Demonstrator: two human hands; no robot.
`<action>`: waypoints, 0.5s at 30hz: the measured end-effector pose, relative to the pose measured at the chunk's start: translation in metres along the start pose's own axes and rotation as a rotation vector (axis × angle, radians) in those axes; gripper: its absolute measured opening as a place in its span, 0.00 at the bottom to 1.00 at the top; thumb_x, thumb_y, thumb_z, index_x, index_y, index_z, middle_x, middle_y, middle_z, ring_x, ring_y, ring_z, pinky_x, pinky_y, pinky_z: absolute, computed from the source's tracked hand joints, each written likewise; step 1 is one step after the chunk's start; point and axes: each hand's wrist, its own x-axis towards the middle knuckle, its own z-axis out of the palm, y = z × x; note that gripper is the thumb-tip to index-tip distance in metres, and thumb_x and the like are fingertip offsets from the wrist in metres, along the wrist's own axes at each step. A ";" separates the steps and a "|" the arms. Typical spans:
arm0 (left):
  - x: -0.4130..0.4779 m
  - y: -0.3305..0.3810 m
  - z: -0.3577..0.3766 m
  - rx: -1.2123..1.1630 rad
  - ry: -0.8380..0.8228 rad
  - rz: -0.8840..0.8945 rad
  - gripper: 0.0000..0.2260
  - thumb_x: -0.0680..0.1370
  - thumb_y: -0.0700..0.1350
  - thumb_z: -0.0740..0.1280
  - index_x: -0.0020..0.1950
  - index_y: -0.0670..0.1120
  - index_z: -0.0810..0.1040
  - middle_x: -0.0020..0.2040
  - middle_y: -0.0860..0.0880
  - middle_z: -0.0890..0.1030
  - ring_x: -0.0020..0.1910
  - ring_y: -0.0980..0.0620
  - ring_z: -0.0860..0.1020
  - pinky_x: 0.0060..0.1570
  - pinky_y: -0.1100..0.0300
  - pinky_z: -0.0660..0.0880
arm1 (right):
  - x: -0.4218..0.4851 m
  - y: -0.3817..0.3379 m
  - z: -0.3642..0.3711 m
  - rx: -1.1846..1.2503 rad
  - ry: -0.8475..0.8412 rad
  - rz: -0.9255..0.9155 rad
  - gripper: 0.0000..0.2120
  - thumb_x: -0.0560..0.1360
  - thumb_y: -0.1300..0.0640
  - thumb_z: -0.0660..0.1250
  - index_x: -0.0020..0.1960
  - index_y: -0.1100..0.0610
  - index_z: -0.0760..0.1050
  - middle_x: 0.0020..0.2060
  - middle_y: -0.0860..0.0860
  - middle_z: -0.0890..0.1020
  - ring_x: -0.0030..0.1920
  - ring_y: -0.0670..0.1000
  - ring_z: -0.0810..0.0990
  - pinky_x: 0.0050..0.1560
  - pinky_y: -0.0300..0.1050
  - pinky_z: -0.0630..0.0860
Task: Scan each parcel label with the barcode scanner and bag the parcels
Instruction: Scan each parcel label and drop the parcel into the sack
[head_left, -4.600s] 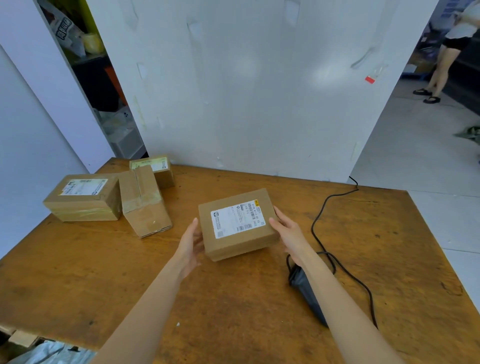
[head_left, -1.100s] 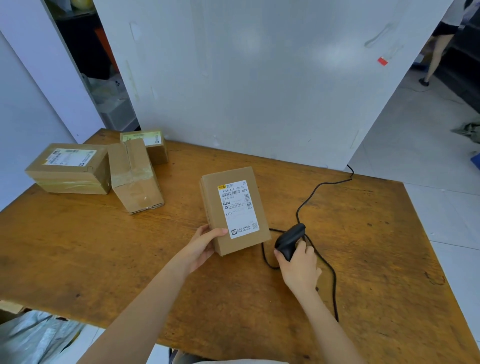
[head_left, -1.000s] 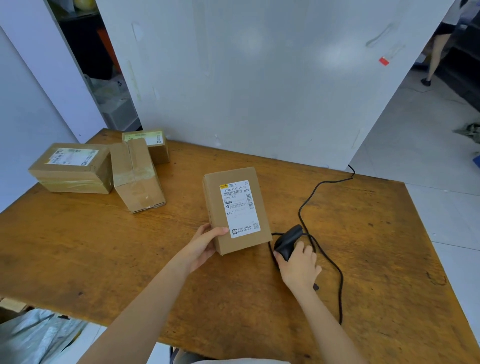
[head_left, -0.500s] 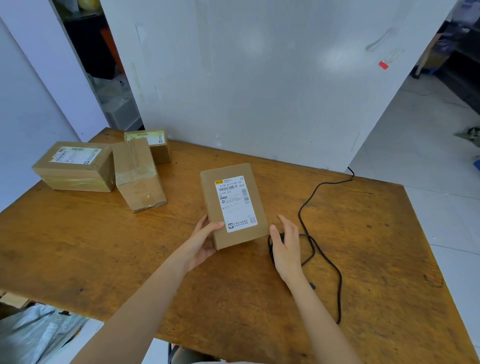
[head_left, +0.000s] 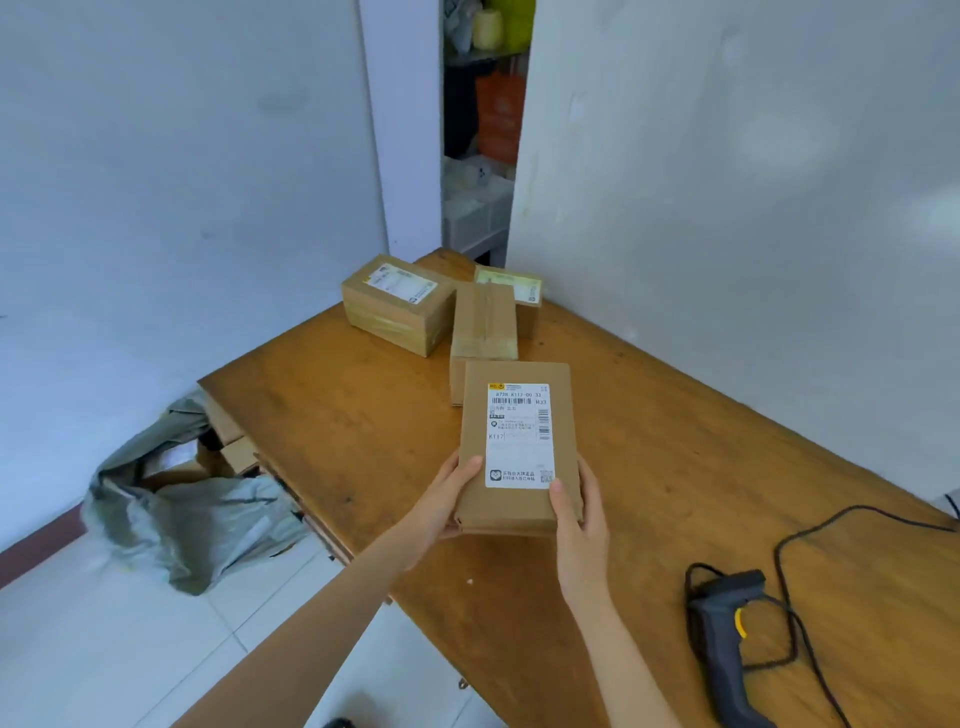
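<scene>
We gripped the parcel (head_left: 519, 447) by its near end, left hand (head_left: 447, 499) and right hand (head_left: 579, 525) each clasping a side, label up, probably headed for the grey bag (head_left: 192, 514) at nine o'clock. The scanner (head_left: 722, 639) lay on the surface (head_left: 363, 415) at four o'clock, untouched.

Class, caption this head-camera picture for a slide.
Left hand and right hand hold a parcel; the barcode scanner lies on the table, a grey bag on the floor.

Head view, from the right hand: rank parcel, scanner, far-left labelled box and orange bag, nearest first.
1. Parcel, gripped by the right hand.
2. Scanner, on the table to its right.
3. Labelled box, far table corner.
4. Orange bag, beyond the table.
</scene>
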 end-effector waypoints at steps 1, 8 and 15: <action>-0.005 -0.001 -0.016 -0.018 0.034 0.009 0.24 0.78 0.62 0.59 0.73 0.60 0.62 0.60 0.55 0.78 0.54 0.56 0.79 0.41 0.63 0.78 | -0.005 0.000 0.018 0.001 -0.019 -0.001 0.27 0.74 0.40 0.65 0.71 0.43 0.66 0.64 0.38 0.75 0.63 0.38 0.73 0.54 0.36 0.73; -0.050 -0.012 -0.170 -0.136 0.237 0.074 0.19 0.78 0.61 0.61 0.68 0.60 0.68 0.53 0.59 0.80 0.48 0.60 0.80 0.33 0.67 0.76 | -0.047 -0.006 0.172 0.014 -0.203 0.051 0.26 0.74 0.42 0.64 0.71 0.43 0.65 0.62 0.40 0.77 0.59 0.40 0.76 0.50 0.35 0.75; -0.097 -0.027 -0.343 -0.275 0.437 0.068 0.09 0.78 0.57 0.64 0.58 0.61 0.75 0.46 0.57 0.82 0.38 0.59 0.82 0.29 0.65 0.77 | -0.089 -0.003 0.346 0.013 -0.416 0.087 0.17 0.78 0.50 0.64 0.67 0.41 0.69 0.56 0.37 0.80 0.51 0.33 0.79 0.42 0.31 0.76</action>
